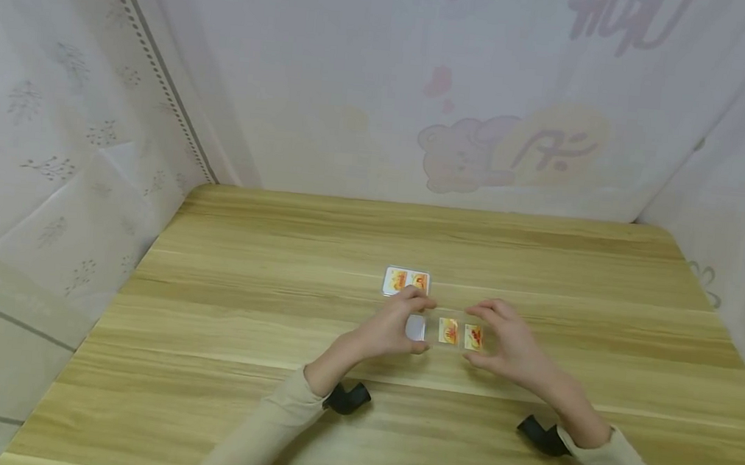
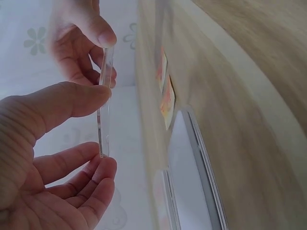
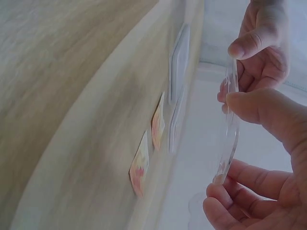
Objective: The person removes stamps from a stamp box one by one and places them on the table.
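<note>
Small cloth-walled nook, homelike in décor; home or makeshift studio, cannot tell which. Light-brown wood-grain bench [image 1: 265,245] backed by pale hanging cloth sheet [image 1: 333,74] with faded pink cartoon bear print [image 1: 462,159]. Cream cloth sheet with grey sprigs [image 1: 44,108] at left, whitish cloth sheet [image 1: 741,198] at right.

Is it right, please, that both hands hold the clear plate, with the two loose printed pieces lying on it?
Not quite: the two loose printed pieces lie on the table below the clear plate, not on it, as the right wrist view shows. The left hand and right hand do hold the plate.
</note>
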